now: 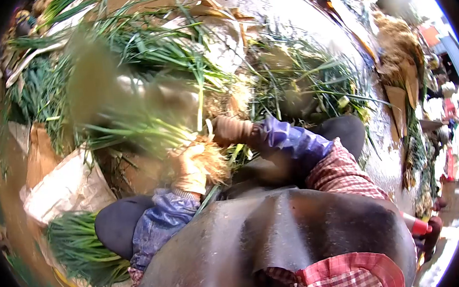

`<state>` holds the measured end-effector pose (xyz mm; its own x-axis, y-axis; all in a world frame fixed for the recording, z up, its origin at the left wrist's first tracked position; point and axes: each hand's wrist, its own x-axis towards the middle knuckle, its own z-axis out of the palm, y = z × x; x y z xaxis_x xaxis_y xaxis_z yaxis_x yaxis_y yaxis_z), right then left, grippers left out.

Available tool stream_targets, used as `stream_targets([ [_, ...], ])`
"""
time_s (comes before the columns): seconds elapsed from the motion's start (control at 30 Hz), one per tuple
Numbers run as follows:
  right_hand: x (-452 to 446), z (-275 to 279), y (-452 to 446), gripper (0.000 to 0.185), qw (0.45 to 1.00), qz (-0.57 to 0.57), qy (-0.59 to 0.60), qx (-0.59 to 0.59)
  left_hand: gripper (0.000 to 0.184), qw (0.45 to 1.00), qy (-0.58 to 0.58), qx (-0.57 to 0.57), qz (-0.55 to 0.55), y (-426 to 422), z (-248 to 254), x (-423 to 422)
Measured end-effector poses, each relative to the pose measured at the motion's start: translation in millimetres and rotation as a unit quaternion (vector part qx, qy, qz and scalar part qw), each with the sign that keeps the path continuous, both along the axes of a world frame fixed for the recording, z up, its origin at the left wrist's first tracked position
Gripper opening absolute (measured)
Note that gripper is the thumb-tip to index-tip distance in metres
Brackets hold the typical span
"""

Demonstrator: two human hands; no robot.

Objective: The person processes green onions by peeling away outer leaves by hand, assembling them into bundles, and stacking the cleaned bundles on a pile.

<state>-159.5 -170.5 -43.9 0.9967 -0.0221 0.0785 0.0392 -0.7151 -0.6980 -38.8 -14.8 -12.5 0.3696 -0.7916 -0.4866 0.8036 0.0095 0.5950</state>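
My left hand (188,170), in a pale work glove, is closed around a bunch of green onions (156,132). Their tan roots (212,158) stick out on the right side of the hand, and the green leaves point up and left. Just above the roots is my right hand (232,130), in a brownish glove with its fingers curled in. A thin pale stalk shows by its fingertips, but I cannot make out what it grips. A blurred smear on the lens hides part of the leaves.
Heaps of green onions (152,50) lie ahead, and more loose greens (305,78) lie to the right. A whitish sack (63,189) and a tidy green onion bundle (81,244) sit by my left knee. A dark apron (279,231) covers my lap.
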Motion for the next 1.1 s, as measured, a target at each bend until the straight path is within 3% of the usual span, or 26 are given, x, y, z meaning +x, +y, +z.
stream_targets([
  [0.03,1.6,9.0,3.4,0.014,0.968,0.063,-0.051,-0.239,0.042,0.999,0.015,0.001,-0.029,0.1,1.2,2.4],
  [0.07,3.7,20.2,6.6,0.016,0.96,0.08,0.003,-0.269,0.042,1.0,0.022,-0.01,-0.018,0.1,2.2,1.4],
  [0.2,-0.2,17.8,18.8,0.018,0.965,0.11,0.005,-0.239,0.035,1.0,0.0,0.013,0.016,2.7,-9.6,-1.3],
  [0.23,-0.7,18.5,19.5,0.018,0.979,0.07,0.148,-0.118,0.036,0.999,0.003,0.032,0.008,3.1,-11.6,-1.2],
  [0.3,-4.7,1.7,19.3,0.015,0.968,0.181,0.067,-0.157,0.037,0.999,0.007,0.051,0.0,2.8,-17.4,1.0],
  [0.33,-3.2,19.4,25.7,0.015,0.952,0.229,0.055,-0.195,0.037,1.0,-0.002,0.027,0.004,-1.4,-21.7,0.9],
  [0.37,-8.3,36.4,45.1,0.018,0.927,0.09,0.362,-0.027,0.038,1.0,0.007,0.008,-0.006,-5.2,-25.5,5.4],
  [0.4,-13.6,-8.9,60.9,0.022,0.978,0.067,0.191,0.052,0.038,1.0,0.016,-0.01,-0.016,-9.2,-28.7,9.8],
  [0.43,-18.9,-54.3,76.8,0.025,0.993,0.065,0.01,0.097,0.039,0.999,0.026,-0.028,-0.026,-12.9,-31.6,14.2],
  [0.47,-27.8,-19.3,71.2,0.028,0.984,0.067,0.152,0.06,0.039,0.999,0.02,-0.026,-0.02,-11.3,-22.2,12.7],
  [0.53,-44.1,40.8,46.8,0.032,0.904,0.077,0.419,-0.02,0.036,0.998,0.003,-0.011,-0.059,-5.7,13.5,3.9],
  [0.6,-55.4,8.1,-6.0,0.038,0.95,-0.141,0.27,0.061,0.037,0.998,-0.065,0.003,-0.016,-5.2,-10.1,0.7],
  [0.67,-26.3,59.2,-24.8,0.051,0.89,-0.347,0.295,-0.006,0.036,0.999,-0.022,0.012,-0.02,-7.4,-9.9,-3.7],
  [0.73,2.7,79.6,-35.4,0.058,0.877,-0.399,0.265,-0.035,0.037,0.997,-0.052,-0.006,-0.058,-10.7,-2.2,-5.6],
  [0.8,28.4,54.5,-41.7,0.058,0.868,-0.447,0.202,-0.073,0.036,0.996,-0.054,-0.003,-0.068,-9.6,1.2,-9.4],
  [0.87,51.3,74.5,-42.6,0.05,0.847,-0.423,0.316,-0.054,0.037,0.996,-0.056,-0.024,-0.067,-9.1,-13.0,-11.1],
  [1.0,71.5,31.8,-71.4,0.024,0.824,-0.395,0.396,-0.09,0.032,0.998,-0.023,-0.002,-0.056,-5.7,-19.3,-10.4],
  [1.07,67.7,10.4,-73.9,0.016,0.866,-0.399,0.26,-0.153,0.032,0.999,-0.013,-0.003,-0.051,-4.2,-24.2,-9.1],
  [1.1,60.6,4.5,-71.4,0.015,0.887,-0.443,0.129,-0.022,0.032,0.999,-0.005,-0.007,-0.047,-4.5,-25.8,-8.0],
])
